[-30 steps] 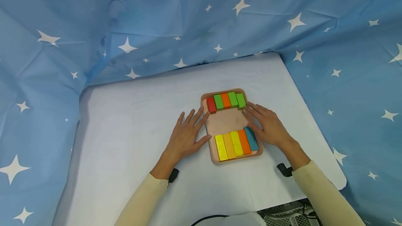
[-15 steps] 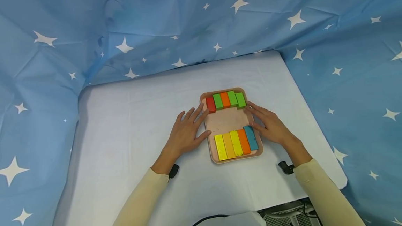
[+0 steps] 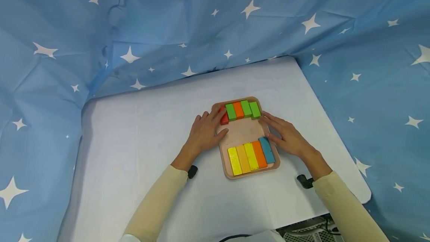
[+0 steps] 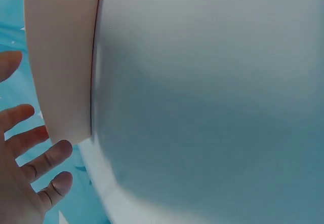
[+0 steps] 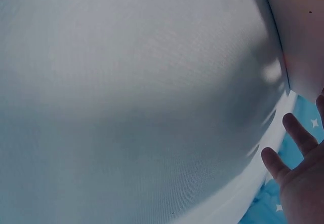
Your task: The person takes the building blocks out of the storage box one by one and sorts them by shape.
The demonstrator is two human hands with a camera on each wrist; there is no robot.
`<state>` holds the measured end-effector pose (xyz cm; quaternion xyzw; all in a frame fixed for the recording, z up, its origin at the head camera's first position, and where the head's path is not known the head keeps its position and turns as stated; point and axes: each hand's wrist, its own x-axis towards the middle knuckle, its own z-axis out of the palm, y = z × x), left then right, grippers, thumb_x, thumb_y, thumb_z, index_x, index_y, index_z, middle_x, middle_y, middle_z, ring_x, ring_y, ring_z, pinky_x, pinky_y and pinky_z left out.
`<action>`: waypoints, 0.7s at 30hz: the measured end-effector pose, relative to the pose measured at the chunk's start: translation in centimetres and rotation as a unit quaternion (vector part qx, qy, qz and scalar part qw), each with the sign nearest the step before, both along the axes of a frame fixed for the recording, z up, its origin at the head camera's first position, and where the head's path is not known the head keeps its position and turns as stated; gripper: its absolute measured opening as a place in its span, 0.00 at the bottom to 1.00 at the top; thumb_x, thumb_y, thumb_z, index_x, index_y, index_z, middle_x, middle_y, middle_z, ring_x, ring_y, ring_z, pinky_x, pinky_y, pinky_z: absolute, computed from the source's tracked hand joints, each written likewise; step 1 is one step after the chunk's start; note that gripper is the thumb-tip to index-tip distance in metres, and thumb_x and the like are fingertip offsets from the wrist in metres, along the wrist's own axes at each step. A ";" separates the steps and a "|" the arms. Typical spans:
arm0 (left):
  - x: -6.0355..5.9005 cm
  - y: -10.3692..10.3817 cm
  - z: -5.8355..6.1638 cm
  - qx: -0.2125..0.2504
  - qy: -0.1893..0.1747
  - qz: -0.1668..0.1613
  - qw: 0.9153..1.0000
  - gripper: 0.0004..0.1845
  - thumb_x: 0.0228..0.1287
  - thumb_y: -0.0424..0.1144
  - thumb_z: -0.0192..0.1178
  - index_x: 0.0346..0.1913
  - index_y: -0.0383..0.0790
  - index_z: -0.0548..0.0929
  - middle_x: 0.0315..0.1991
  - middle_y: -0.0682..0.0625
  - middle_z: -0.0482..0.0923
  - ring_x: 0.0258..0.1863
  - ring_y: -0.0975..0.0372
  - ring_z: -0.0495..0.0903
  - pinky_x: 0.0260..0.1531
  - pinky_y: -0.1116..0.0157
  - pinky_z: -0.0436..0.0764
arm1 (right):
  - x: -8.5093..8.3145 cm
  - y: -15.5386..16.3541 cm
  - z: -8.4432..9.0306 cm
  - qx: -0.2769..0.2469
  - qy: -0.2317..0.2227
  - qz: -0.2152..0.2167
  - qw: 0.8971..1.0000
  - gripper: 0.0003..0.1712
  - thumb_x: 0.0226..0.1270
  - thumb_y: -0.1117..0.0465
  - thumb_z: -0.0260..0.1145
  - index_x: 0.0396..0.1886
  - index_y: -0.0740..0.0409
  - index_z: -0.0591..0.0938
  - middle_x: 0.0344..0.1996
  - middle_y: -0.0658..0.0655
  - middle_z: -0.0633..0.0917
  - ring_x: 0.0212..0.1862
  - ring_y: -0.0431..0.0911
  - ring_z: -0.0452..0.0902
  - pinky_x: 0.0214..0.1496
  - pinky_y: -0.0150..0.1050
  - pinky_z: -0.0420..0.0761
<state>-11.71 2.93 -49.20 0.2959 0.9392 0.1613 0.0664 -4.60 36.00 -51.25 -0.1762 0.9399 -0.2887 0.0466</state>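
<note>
A pale wooden tray [image 3: 242,130] lies on the white table with two rows of coloured blocks in it. In the far row, a red block [image 3: 224,119] sits leftmost, beside a green block [image 3: 231,112], an orange block [image 3: 238,110] and two more green ones. My left hand [image 3: 205,132] reaches over the tray's left rim, its fingertips overlapping the red block and its thumb pointing inward. At the right rim, my right hand [image 3: 287,135] has its fingers extended near the end green block [image 3: 255,110]. Neither hand grips anything. The left wrist view shows the tray's side wall [image 4: 63,57] beside spread fingers.
The near row holds a yellow block [image 3: 234,161], an amber one, another yellow, an orange block [image 3: 259,154] and a blue block [image 3: 267,149]. Blue star-printed cloth [image 3: 188,18] hangs behind the table [image 3: 134,152]. A dark grated object [image 3: 309,230] shows below the front edge.
My left hand has moved right and inward, from beside the tray's left rim to over the red block. The right hand and the blocks stay about where they were.
</note>
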 end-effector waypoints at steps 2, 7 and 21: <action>-0.4 0.3 -0.1 0.009 -0.003 0.003 1.000 0.38 0.75 0.59 0.56 0.81 0.50 0.63 0.83 0.49 0.55 0.56 0.50 0.74 0.46 0.56 0.71 | 0.0 0.0 0.0 0.000 0.002 0.001 1.000 0.35 0.76 0.57 0.63 0.80 0.52 0.68 0.82 0.55 0.61 0.78 0.62 0.62 0.74 0.70 0.63; -1.2 1.1 -0.3 0.013 -0.009 0.008 1.000 0.37 0.73 0.56 0.59 0.81 0.49 0.64 0.81 0.50 0.57 0.56 0.52 0.73 0.44 0.58 0.71 | 0.0 0.0 0.1 0.000 0.013 0.006 1.000 0.34 0.76 0.58 0.64 0.79 0.54 0.69 0.82 0.56 0.63 0.78 0.62 0.63 0.74 0.69 0.64; -2.2 2.2 -0.7 -0.002 -0.020 0.039 0.999 0.36 0.71 0.50 0.63 0.78 0.44 0.68 0.76 0.48 0.67 0.56 0.53 0.74 0.49 0.57 0.76 | 0.1 0.0 -0.1 0.008 0.025 0.004 1.000 0.35 0.75 0.56 0.65 0.79 0.53 0.69 0.82 0.56 0.63 0.78 0.60 0.63 0.75 0.68 0.63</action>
